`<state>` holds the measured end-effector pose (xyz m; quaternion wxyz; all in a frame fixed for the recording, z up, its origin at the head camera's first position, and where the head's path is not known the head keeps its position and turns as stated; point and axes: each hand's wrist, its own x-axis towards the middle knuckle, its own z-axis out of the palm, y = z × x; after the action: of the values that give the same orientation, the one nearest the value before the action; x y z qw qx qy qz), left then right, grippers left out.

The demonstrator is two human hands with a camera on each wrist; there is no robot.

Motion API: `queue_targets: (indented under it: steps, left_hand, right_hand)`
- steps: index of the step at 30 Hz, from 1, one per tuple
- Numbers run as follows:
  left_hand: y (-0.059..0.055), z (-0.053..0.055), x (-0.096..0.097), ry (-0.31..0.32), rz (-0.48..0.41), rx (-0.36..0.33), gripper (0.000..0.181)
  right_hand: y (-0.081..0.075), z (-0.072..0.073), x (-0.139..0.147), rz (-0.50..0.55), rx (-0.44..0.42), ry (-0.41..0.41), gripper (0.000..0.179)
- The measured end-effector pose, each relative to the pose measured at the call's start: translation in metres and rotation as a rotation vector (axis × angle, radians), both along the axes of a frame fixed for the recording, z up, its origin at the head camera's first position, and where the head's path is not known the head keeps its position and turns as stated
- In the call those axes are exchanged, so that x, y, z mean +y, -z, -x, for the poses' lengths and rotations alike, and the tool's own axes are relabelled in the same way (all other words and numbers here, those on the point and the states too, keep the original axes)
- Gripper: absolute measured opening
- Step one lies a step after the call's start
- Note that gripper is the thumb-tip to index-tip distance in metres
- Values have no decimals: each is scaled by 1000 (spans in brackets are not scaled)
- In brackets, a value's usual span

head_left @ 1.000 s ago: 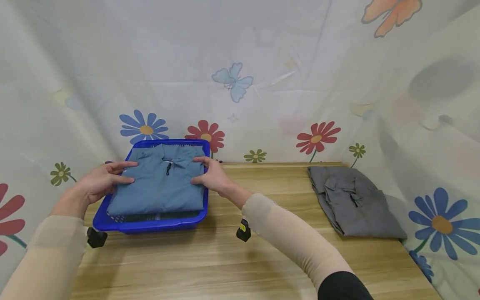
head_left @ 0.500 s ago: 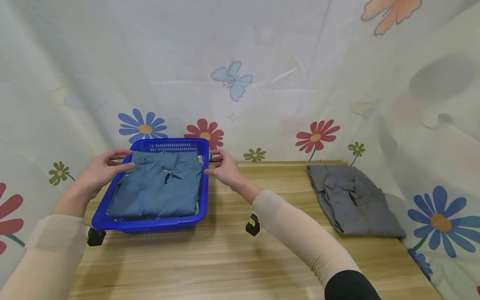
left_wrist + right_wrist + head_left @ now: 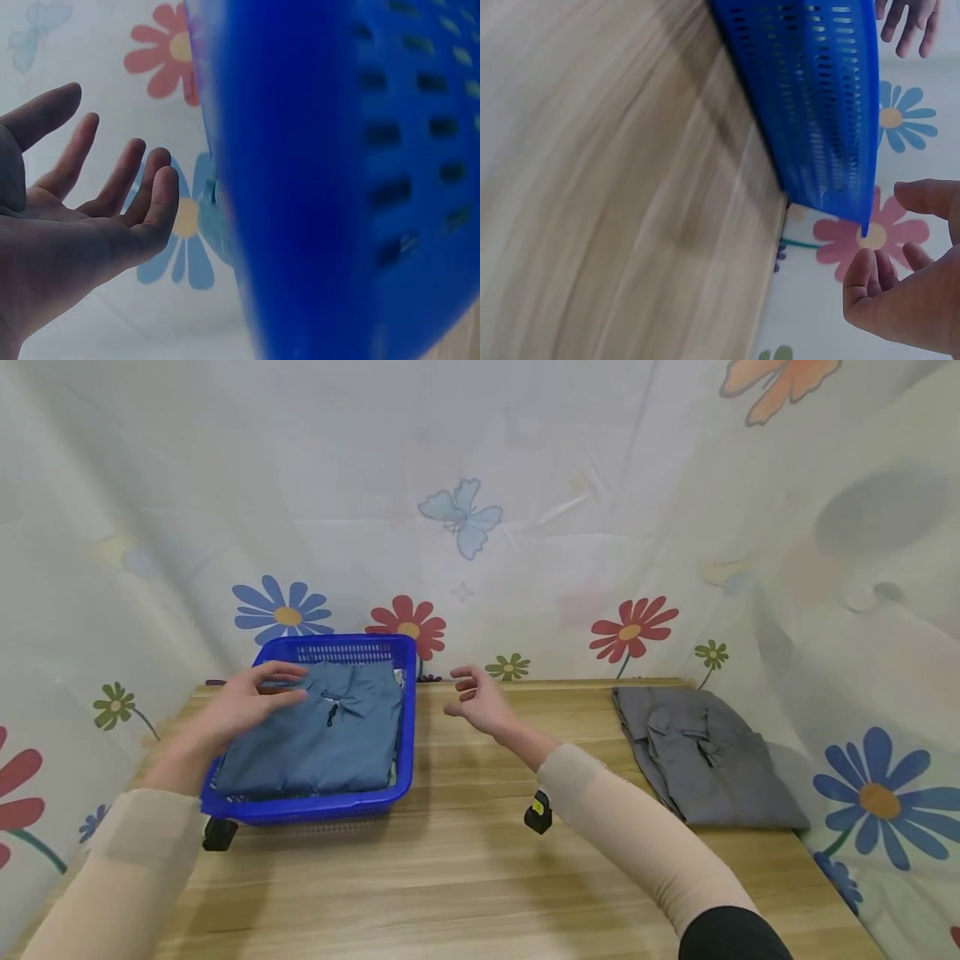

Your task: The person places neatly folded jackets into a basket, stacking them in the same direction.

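Observation:
A folded blue zip-neck garment (image 3: 318, 739) lies inside the blue plastic basket (image 3: 406, 752) on the left of the table. Over the basket's left side hovers my left hand (image 3: 251, 700), its fingers loosely bent around nothing. In the left wrist view that hand (image 3: 105, 202) is apart from the basket wall (image 3: 300, 187). My right hand (image 3: 483, 700) is in the air to the right of the basket, holding nothing. The right wrist view has its fingers (image 3: 862, 285) relaxed, with the basket's perforated side (image 3: 810, 97) beyond.
A folded grey garment (image 3: 705, 760) lies at the right end of the wooden table (image 3: 480, 877). Behind the table hangs a white curtain (image 3: 555, 510) printed with flowers and butterflies. Small black devices (image 3: 538, 812) are worn at the wrists.
Both hands have let go of the blue garment, which now sits lower in the basket. My right hand has moved right, away from the basket; my left has shifted right over its left side.

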<state>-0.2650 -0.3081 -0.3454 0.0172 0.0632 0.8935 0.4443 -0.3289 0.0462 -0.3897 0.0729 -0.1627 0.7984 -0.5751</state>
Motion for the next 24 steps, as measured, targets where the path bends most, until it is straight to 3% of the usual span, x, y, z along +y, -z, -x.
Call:
queue_targets:
  steps: [11,24]
  left_hand:
    - [5,-3,32,61,-4,-58,48]
    - [13,-11,66,121,-15,-34,43]
  right_hand:
    - [18,-14,44,-136,39,-37,46]
    - [34,-33,94,-331,226,-23,38]
